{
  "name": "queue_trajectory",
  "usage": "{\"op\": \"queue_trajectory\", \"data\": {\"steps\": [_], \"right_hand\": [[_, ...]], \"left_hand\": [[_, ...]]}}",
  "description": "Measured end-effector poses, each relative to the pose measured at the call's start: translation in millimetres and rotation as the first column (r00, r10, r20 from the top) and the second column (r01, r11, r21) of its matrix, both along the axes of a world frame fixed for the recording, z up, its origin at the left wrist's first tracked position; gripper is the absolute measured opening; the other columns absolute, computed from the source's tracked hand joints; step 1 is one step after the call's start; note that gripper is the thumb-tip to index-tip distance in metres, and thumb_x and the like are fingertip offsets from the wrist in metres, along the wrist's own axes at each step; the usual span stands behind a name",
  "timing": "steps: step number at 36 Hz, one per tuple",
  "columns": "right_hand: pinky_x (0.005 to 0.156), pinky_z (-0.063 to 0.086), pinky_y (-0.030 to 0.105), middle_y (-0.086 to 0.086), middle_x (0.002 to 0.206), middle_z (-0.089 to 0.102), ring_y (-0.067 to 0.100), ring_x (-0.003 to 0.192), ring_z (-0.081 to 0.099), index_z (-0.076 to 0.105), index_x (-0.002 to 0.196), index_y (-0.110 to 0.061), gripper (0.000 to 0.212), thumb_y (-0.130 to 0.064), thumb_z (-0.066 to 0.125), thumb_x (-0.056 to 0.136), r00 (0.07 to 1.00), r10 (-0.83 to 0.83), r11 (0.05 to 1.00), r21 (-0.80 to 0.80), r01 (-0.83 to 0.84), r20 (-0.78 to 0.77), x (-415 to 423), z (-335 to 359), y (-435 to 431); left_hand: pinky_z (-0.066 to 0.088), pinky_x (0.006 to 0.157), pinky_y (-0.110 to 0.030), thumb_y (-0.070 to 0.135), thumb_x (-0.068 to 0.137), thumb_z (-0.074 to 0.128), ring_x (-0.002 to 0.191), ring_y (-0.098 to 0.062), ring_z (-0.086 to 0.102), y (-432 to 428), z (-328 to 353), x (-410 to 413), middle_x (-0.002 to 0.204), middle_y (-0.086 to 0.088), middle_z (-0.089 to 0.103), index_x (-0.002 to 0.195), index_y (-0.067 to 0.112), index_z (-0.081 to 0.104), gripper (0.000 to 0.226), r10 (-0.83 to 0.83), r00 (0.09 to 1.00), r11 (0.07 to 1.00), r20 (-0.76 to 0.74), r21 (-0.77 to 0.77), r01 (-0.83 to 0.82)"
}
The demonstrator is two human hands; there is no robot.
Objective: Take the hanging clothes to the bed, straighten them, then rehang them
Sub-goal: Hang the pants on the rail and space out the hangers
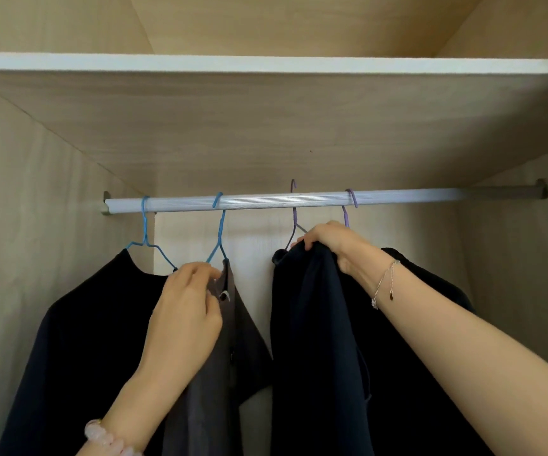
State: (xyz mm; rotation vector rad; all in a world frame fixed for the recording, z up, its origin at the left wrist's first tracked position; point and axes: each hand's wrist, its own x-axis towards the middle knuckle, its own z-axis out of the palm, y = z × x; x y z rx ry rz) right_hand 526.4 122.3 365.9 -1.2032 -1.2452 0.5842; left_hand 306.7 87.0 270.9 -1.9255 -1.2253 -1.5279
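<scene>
Several dark garments hang from a silver rail (266,200) inside a wardrobe. A black top (78,340) hangs at the left on a blue hanger (144,232). Beside it a grey buttoned shirt (230,357) hangs on a second blue hanger (219,232); my left hand (187,311) grips its collar. A navy garment (312,340) hangs on a purple hanger (295,218), whose hook sits lifted above the rail; my right hand (335,240) is closed on the garment's shoulder at the hanger. Another black garment (430,284) hangs behind my right arm on a second purple hanger (351,202).
A wooden shelf (266,64) runs across close above the rail. Wardrobe walls (19,225) close in on the left, right and back. Rail brackets sit at both ends.
</scene>
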Motion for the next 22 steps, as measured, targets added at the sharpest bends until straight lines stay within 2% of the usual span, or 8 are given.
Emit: {"op": "queue_trajectory", "data": {"steps": [2, 7, 9, 11, 14, 16, 19, 22], "right_hand": [[0.095, 0.057, 0.045, 0.034, 0.142, 0.064, 0.037, 0.104, 0.063, 0.059, 0.140, 0.012, 0.054, 0.009, 0.055, 0.086, 0.999, -0.030, 1.000, -0.001, 0.030, 0.037, -1.9, 5.0, -0.9], [0.071, 0.049, 0.032, 0.025, 0.127, 0.064, 0.033, 0.095, 0.058, 0.060, 0.123, 0.009, 0.032, 0.009, 0.057, 0.091, 0.995, -0.035, 0.998, -0.056, 0.040, 0.092, -3.3, -4.7, 0.6], [0.070, 0.052, 0.032, 0.022, 0.128, 0.063, 0.035, 0.095, 0.061, 0.061, 0.121, 0.011, 0.033, 0.009, 0.057, 0.088, 0.998, -0.017, 0.993, -0.120, 0.025, 0.069, -1.8, -24.8, 2.3], [0.081, 0.056, 0.036, 0.027, 0.127, 0.068, 0.040, 0.103, 0.066, 0.068, 0.122, 0.017, 0.040, 0.011, 0.053, 0.085, 1.000, 0.018, 0.984, -0.176, -0.014, 0.019, -1.1, -54.5, 0.8], [0.074, 0.057, 0.032, 0.017, 0.082, 0.077, 0.033, 0.083, 0.068, 0.076, 0.078, 0.011, 0.034, 0.020, 0.044, 0.086, 0.991, 0.090, 0.975, -0.195, -0.108, -0.097, -4.4, -111.2, -14.0], [0.066, 0.060, 0.025, 0.008, 0.069, 0.078, 0.024, 0.074, 0.073, 0.076, 0.067, 0.002, 0.032, 0.018, 0.050, 0.076, 0.978, 0.155, 0.964, -0.195, -0.181, -0.141, -4.2, -145.8, -27.7], [0.056, 0.063, 0.015, 0.001, 0.072, 0.082, 0.010, 0.064, 0.077, 0.077, 0.082, -0.003, 0.031, 0.018, 0.054, 0.080, 0.968, 0.203, 0.952, -0.200, -0.231, -0.148, 2.0, -183.2, -54.4], [0.056, 0.062, 0.013, -0.001, 0.081, 0.086, 0.008, 0.068, 0.080, 0.077, 0.103, -0.005, 0.036, 0.004, 0.059, 0.073, 0.974, 0.209, 0.951, -0.215, -0.224, -0.088, 11.6, -215.7, -89.8]], "left_hand": [[0.035, 0.086, -0.024, 0.000, 0.085, 0.046, 0.112, -0.022, 0.050, 0.0, -1.4, -3.6, 0.122, -0.003, 0.055, 0.118, 0.010, 0.054, 0.036, -0.009, 0.998, 1.000, 0.056, -0.023, 0.010], [0.040, 0.093, -0.039, 0.006, 0.091, 0.040, 0.118, -0.035, 0.051, 0.3, -3.0, -14.3, 0.137, -0.011, 0.051, 0.139, 0.010, 0.040, 0.048, 0.020, 0.993, 0.991, 0.118, -0.130, -0.005], [0.041, 0.089, -0.040, 0.009, 0.091, 0.040, 0.115, -0.039, 0.052, 1.8, -5.0, -18.6, 0.135, -0.013, 0.053, 0.140, 0.012, 0.038, 0.049, 0.028, 0.993, 0.989, 0.112, -0.147, -0.012], [0.042, 0.086, -0.039, 0.010, 0.090, 0.041, 0.112, -0.039, 0.054, 2.5, -8.0, -22.7, 0.129, -0.014, 0.057, 0.138, 0.013, 0.042, 0.047, 0.013, 0.993, 0.992, 0.117, -0.126, 0.002], [0.044, 0.083, -0.040, 0.011, 0.089, 0.042, 0.105, -0.039, 0.057, 1.8, -14.5, -28.2, 0.122, -0.013, 0.062, 0.132, 0.016, 0.047, 0.043, -0.027, 0.988, 0.996, 0.151, -0.081, 0.040], [0.044, 0.079, -0.039, 0.012, 0.089, 0.044, 0.098, -0.038, 0.059, 1.5, -19.3, -30.9, 0.111, -0.012, 0.065, 0.129, 0.018, 0.049, 0.041, -0.070, 0.979, 0.995, 0.190, -0.054, 0.082], [0.040, 0.071, -0.032, 0.013, 0.090, 0.046, 0.081, -0.027, 0.058, -0.2, -28.1, -32.7, 0.087, -0.003, 0.060, 0.125, 0.019, 0.050, 0.036, -0.139, 0.960, 0.989, 0.243, -0.013, 0.146], [0.035, 0.069, -0.027, 0.014, 0.091, 0.048, 0.076, -0.014, 0.049, -2.9, -40.3, -32.8, 0.087, 0.002, 0.056, 0.121, 0.015, 0.052, 0.030, -0.191, 0.940, 0.980, 0.283, -0.005, 0.200]]}}
